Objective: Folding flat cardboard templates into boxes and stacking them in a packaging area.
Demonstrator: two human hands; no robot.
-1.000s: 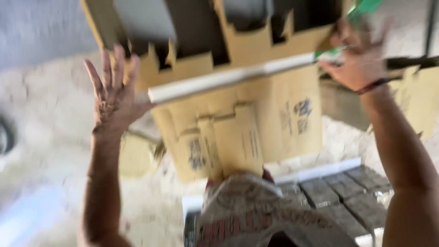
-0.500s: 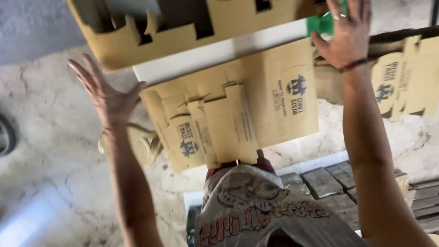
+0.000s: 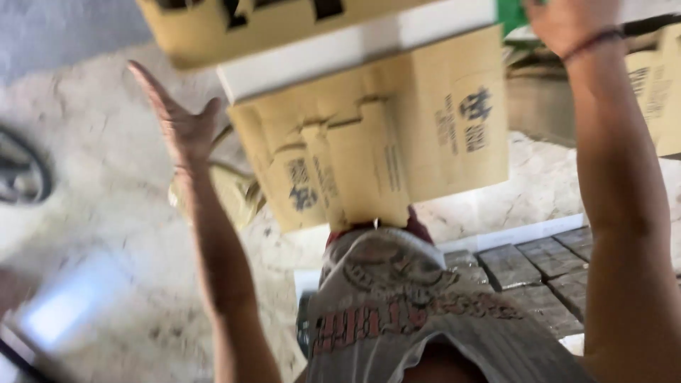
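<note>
Left hand [image 3: 181, 120] raised at 10 o'clock, palm spread wide, fingers straight, holding nothing, just beside the left end of a white strip [image 3: 355, 46] without clearly touching it. Right hand [image 3: 567, 25] up at 1 o'clock, cut by the top edge, a dark band round the wrist; grip hidden, cannot tell whether closed on anything. Green scrap [image 3: 512, 14] just left of that hand. Overhead at 12 o'clock, a tan cardboard panel with dark cut-outs [image 3: 255, 25], the white strip under it. Below the strip, at centre, a bundle of flattened tan cardboard boxes with dark print [image 3: 397, 149], hanging tilted and blocking the ground behind. More printed tan cardboard [image 3: 656, 92] at 3 o'clock, behind the right forearm. Grey paving blocks [image 3: 528, 266] in rows at 4 o'clock, edged by a white border. Printed grey shirt [image 3: 397, 312] at 6 o'clock. Pale rough concrete floor [image 3: 92, 163] at 9 o'clock, a dark round object [image 3: 21, 174] at its left edge, blurred.
</note>
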